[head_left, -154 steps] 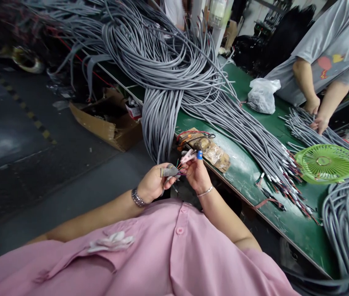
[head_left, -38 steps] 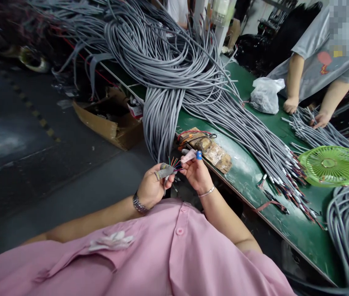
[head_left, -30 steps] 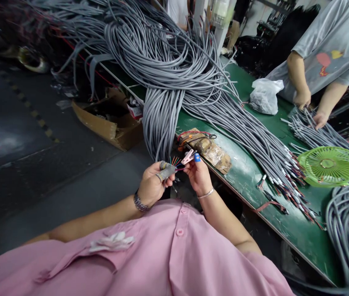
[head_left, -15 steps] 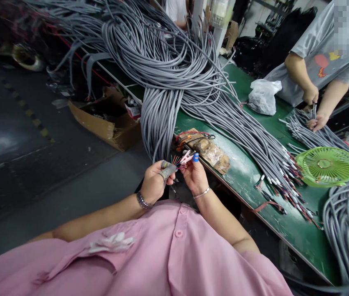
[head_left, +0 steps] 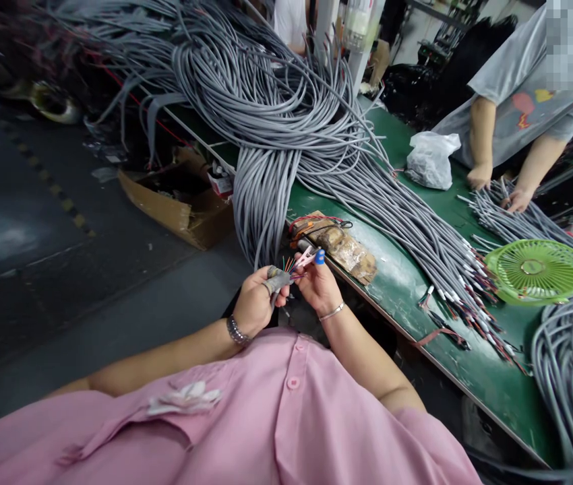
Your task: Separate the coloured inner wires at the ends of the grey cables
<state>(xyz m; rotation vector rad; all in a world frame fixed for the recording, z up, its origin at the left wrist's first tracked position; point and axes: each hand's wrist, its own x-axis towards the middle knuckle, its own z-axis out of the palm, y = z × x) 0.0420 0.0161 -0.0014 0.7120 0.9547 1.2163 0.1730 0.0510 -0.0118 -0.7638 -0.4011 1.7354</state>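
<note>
At the lower middle, my left hand is closed around the end of a grey cable, its thumb and finger wrapped in grey tape. Thin coloured wires fan out of that end, orange, green and dark ones among them. Close beside it, my right hand pinches a pale pink clip-like tool against the wires. A blue cover sits on one of its fingertips. Whether the clip's jaws grip a wire is too small to tell. Behind my hands hangs a thick bundle of grey cables.
A taped wooden block lies at the near edge of the green table. Cables with stripped ends, a green fan and a plastic bag are to the right. Across the table, a co-worker's hands touch cables. A cardboard box stands left.
My hands keep nearly the same hold, with the clip shifted very slightly. One of the co-worker's hands has moved left and down to the cables; the tool seen in it earlier no longer shows.
</note>
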